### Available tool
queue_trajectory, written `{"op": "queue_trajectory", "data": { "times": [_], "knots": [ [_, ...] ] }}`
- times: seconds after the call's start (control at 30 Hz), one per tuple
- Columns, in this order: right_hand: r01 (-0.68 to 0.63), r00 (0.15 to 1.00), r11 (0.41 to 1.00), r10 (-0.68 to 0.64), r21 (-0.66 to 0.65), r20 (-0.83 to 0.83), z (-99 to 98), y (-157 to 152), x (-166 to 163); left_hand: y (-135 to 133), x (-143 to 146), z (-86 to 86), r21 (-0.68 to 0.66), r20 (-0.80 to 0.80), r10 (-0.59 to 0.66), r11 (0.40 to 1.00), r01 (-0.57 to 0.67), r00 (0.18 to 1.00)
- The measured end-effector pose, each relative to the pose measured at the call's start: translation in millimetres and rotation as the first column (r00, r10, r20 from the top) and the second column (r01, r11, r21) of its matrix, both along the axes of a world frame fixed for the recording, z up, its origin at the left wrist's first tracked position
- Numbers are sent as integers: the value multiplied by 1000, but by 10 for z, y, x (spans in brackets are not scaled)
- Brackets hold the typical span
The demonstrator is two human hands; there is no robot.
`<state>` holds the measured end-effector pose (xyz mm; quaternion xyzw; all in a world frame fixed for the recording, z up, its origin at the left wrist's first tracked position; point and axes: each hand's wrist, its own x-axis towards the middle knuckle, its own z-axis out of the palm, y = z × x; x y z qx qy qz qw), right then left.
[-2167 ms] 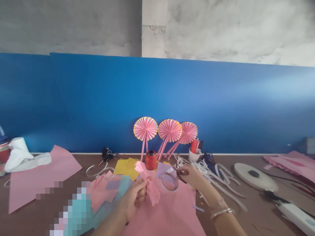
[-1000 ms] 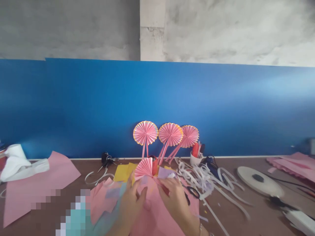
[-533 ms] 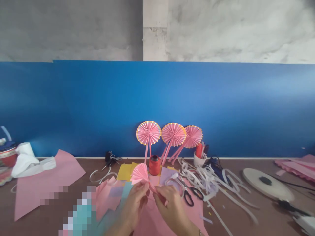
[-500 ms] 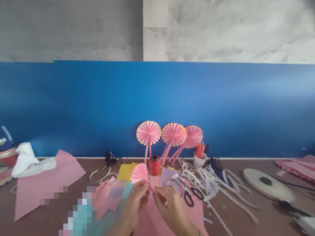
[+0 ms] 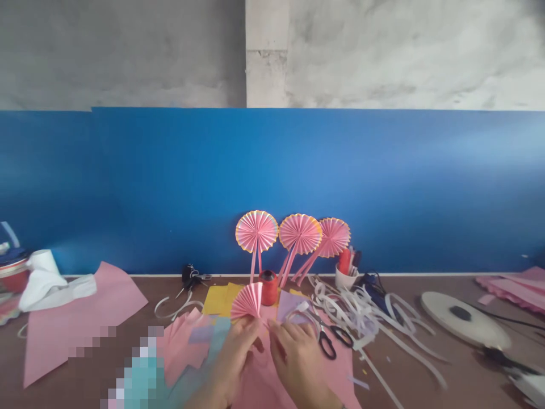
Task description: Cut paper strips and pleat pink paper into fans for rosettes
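A pink pleated paper fan [image 5: 247, 301] stands up from my left hand [image 5: 238, 352], which is closed on its gathered lower end. Beside it, my right hand [image 5: 293, 352] has its fingers bent and pressed together near the fan's base. Whatever those fingers pinch is too small or hidden to name. Under both hands lies a sheet of pink paper [image 5: 259, 386]. Just behind the fan stands a red spool of thread [image 5: 268, 289]. Black-handled scissors [image 5: 327, 341] lie to the right of my right hand.
Several round pink paper fans [image 5: 256, 232] lean on the blue board [image 5: 170, 187]. White strips [image 5: 361, 312] tangle at right, near a cup of pens [image 5: 347, 277] and a pale disc-shaped reel [image 5: 464, 321]. Pink paper [image 5: 80, 324], keys [image 5: 193, 279] and yellow paper [image 5: 219, 298] lie leftward.
The fan has turned more upright and its pleats have swung to the right. My right hand has come away from the fan's folded lower part and its fingers have drawn in.
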<state>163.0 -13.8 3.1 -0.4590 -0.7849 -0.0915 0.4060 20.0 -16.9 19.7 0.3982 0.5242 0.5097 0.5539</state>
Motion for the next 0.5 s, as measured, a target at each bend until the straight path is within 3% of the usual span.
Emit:
{"op": "queue_trajectory", "data": {
  "times": [0.1,0.23,0.37,0.5],
  "knots": [
    [-97,995,992,96,-82,-17,28,-43,-39,36,-18,-30,65,14,91,994,-91,996],
    [-170,947,943,76,-286,-313,-26,6,-37,119,-95,18,80,90,91,992,-99,992],
    [-290,779,866,-33,-407,-626,-58,125,23,127,-129,110,99,104,-3,995,-7,995],
    [-409,660,777,-111,-479,-743,175,165,93,86,-128,174,107,63,-129,987,122,990]
  ]
}}
